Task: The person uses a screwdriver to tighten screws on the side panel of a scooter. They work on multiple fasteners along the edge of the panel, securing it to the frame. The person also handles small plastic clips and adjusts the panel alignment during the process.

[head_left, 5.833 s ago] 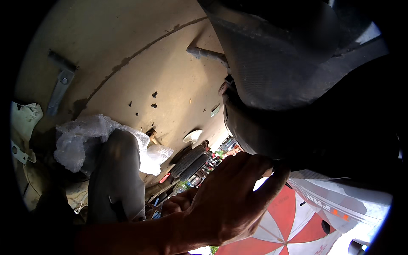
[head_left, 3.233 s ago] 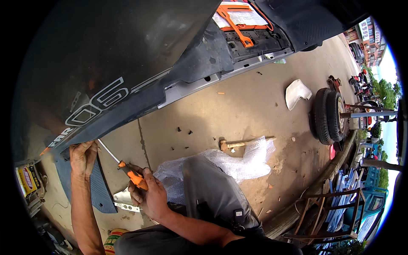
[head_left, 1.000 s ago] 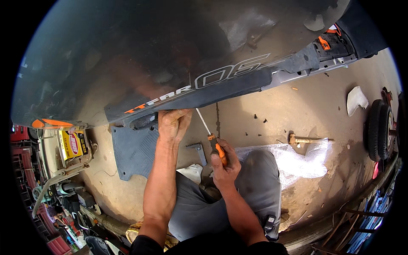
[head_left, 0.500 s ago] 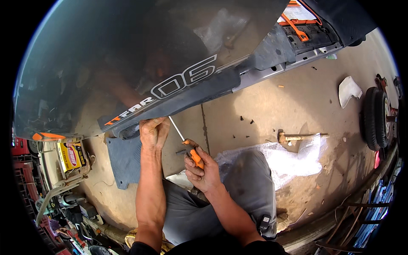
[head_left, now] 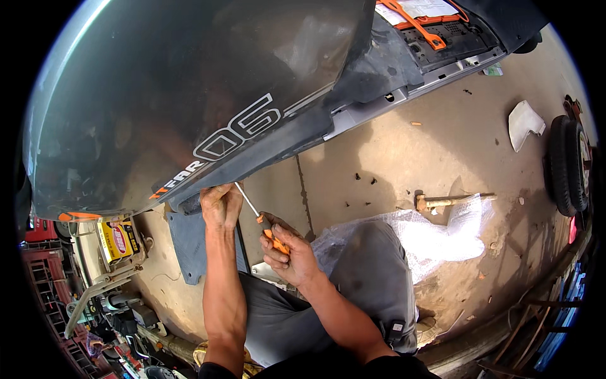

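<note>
My right hand [head_left: 287, 252] is wrapped round the orange-and-black handle of a screwdriver [head_left: 249, 201]. Its bright shaft slants up and left, and the tip goes out of sight at the lower edge of a dark grey vehicle body panel [head_left: 145, 126]. Beside that tip my left hand [head_left: 219, 205] reaches up against the underside of the panel with its fingers bent and drawn together. The fingertips are tucked behind the edge, so what they grip is hidden. The panel bears pale and orange lettering along its lower side.
On the floor lie a dark mat [head_left: 189, 246], a mallet [head_left: 451, 202], clear plastic wrap [head_left: 467, 237], a white piece [head_left: 525, 126] and several small dark fasteners. Tyres [head_left: 564, 164] stand at the right. A yellow box [head_left: 120, 240] and clutter fill the left. An orange strip [head_left: 420, 25] sits upper right.
The view has shifted, so the panel and floor items sit differently in the picture. My right hand and the screwdriver appear slightly farther left; both hands keep their grips near the panel's edge.
</note>
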Tool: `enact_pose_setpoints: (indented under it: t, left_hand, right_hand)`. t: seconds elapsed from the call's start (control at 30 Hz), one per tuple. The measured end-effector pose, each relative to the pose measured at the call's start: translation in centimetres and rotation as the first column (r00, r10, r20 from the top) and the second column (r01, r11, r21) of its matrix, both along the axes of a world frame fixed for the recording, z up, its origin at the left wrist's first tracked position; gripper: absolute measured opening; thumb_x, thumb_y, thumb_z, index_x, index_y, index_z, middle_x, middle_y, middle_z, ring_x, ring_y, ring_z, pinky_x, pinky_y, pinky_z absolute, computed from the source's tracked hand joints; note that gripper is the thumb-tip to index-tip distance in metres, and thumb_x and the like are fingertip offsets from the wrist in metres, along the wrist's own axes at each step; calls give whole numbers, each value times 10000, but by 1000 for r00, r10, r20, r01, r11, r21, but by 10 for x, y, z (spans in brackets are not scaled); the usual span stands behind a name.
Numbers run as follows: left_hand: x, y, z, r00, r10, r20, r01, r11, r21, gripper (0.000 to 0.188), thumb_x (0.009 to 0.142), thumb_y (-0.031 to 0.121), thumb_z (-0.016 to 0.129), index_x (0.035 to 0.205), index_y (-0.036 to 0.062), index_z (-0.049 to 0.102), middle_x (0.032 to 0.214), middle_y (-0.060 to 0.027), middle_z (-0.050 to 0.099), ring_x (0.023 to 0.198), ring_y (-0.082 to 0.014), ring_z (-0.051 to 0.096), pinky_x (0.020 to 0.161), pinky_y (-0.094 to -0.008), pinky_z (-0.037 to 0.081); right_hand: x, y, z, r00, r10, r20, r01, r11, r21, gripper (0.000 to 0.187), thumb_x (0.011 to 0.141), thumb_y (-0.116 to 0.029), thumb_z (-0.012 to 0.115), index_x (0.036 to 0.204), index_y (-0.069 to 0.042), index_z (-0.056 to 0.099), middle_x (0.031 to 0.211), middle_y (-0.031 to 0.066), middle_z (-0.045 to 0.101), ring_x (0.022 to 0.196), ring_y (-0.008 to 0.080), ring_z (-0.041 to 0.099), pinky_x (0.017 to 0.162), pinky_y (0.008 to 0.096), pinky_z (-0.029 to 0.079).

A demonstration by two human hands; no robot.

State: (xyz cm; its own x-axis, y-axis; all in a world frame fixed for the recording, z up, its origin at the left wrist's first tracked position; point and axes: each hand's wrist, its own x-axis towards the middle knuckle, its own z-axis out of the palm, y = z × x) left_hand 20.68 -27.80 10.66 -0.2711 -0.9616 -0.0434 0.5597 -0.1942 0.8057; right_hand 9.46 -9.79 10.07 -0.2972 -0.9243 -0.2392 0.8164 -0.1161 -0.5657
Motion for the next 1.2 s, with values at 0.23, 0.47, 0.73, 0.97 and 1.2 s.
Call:
enact_pose_setpoints:
  t: [0.23,0.47,0.73,0.97,1.2]
  left_hand:
    - [-3,2,4,1000,-7,16,7,1000,-2,475,846,-81,666,1312,8,642,1282,-141,699,1220,-315,648,1125,-536,465]
    - [-7,11,13,999,-4,34,5,1000,-26,425,884,-82,656,1298,8,651,1272,-132,707,1212,-310,656,1136,-515,465]
    - [-29,53,80,968,104,229,-141,978,154,132,981,21,689,1107,-8,659,1077,-143,728,1077,-290,711,1005,-457,573]
    - [-43,52,75,928,169,332,-252,941,227,206,996,264,752,979,68,688,933,-80,713,905,-240,673,872,-392,528]
    - [-62,59,84,965,251,82,-264,915,305,174,990,92,733,857,91,621,966,-103,725,895,-240,715,865,-405,599]
  right_hand:
    - [-11,-1,12,905,171,389,-161,985,-59,359,1085,-213,592,1390,-24,607,949,137,682,527,69,466,498,201,376]
    - [-16,-2,4,854,222,471,-222,973,-55,403,1094,-262,576,1411,-12,590,917,189,676,484,84,445,459,220,356]
    - [-9,1,2,906,143,398,-131,990,-57,372,1099,-219,575,1401,-2,592,998,145,715,597,117,569,449,212,342]
    - [-7,-1,23,922,116,370,-133,991,21,364,1091,-239,579,1375,-14,610,825,148,693,492,94,477,449,225,348]
    - [-3,3,40,988,34,-152,-17,994,109,361,1114,-250,532,1384,-21,601,843,125,680,490,80,457,436,228,337]
